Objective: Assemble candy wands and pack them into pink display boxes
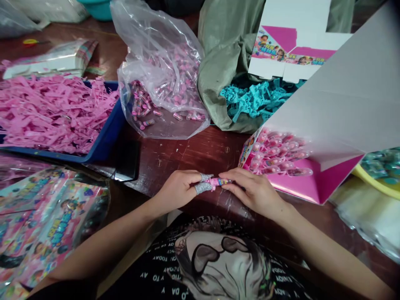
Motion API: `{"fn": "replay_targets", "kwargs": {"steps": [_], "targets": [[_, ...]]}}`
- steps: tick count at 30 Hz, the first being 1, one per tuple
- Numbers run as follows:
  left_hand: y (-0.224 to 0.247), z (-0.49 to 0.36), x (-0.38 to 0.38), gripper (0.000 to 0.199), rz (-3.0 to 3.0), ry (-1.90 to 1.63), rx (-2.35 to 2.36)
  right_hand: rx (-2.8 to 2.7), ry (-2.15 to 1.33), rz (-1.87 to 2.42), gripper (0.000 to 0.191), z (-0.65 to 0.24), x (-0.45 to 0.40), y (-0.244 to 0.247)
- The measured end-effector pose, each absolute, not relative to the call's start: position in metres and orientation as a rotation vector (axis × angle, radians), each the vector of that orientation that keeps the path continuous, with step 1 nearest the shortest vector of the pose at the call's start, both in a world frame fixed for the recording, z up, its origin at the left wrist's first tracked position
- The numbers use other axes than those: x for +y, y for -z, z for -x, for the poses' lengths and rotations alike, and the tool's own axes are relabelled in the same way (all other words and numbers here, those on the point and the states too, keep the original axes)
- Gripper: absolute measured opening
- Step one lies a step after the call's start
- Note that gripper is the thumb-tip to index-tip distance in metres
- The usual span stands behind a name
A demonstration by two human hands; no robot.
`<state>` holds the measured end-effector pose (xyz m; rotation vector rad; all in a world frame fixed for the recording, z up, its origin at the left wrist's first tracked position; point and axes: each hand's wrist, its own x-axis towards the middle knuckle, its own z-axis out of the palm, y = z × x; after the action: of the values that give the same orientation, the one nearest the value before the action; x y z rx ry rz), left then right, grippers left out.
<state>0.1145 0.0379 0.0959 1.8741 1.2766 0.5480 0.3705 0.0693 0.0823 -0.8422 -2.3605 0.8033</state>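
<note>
Over the table's near edge, my left hand pinches a pink plastic piece between thumb and forefinger, both wrapped in grey tape. From the other side, my right hand grips a small clear tube with coloured contents by its end. The two parts meet end to end between my fingertips; whether they are joined I cannot tell. Just beyond my right hand, pink pieces with clear tubes lie in rows inside an open white and pink display box.
A blue tray heaped with pink plastic pieces stands left, near a dark phone. Behind are a clear bag of small tubes and a grey-green sack of teal pieces. A yellow basin is at right.
</note>
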Motion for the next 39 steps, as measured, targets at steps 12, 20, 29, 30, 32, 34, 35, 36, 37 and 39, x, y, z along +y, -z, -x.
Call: {"fn": "replay_targets", "kwargs": {"steps": [12,20,29,30,32,34,35,36,37,39], "targets": [[-0.084,-0.127,0.024,0.023,-2.406,-0.740,1.221,-2.201,-1.162,1.003,0.027,-0.362,0.053,-0.076],[-0.089,-0.123,0.023,0.024,-1.449,-0.620,1.323,-1.802,-1.552,1.329,0.015,-0.370,0.039,-0.058],[-0.067,-0.138,0.018,0.026,-1.285,-0.587,1.305,-1.994,-1.455,1.218,0.041,-0.388,0.034,-0.055],[-0.064,-0.140,0.018,0.026,-1.290,-0.578,1.290,-1.984,-1.540,1.219,0.047,-0.391,0.034,-0.055],[-0.060,-0.142,0.018,0.026,-1.310,-0.561,1.255,-1.959,-1.642,1.232,0.048,-0.394,0.034,-0.055],[-0.057,-0.144,0.019,0.026,-1.325,-0.555,1.217,-1.956,-1.595,1.231,0.036,-0.395,0.034,-0.053],[-0.056,-0.146,0.019,0.026,-1.328,-0.556,1.199,-1.957,-1.545,1.202,0.031,-0.395,0.035,-0.052],[-0.055,-0.147,0.019,0.026,-1.329,-0.554,1.186,-1.957,-1.498,1.160,0.028,-0.395,0.035,-0.051],[-0.055,-0.149,0.020,0.027,-1.331,-0.553,1.177,-1.954,-1.463,1.118,0.028,-0.394,0.035,-0.050],[-0.055,-0.152,0.021,0.026,-1.361,-0.549,1.173,-1.929,-1.429,1.083,0.030,-0.393,0.033,-0.050]]}}
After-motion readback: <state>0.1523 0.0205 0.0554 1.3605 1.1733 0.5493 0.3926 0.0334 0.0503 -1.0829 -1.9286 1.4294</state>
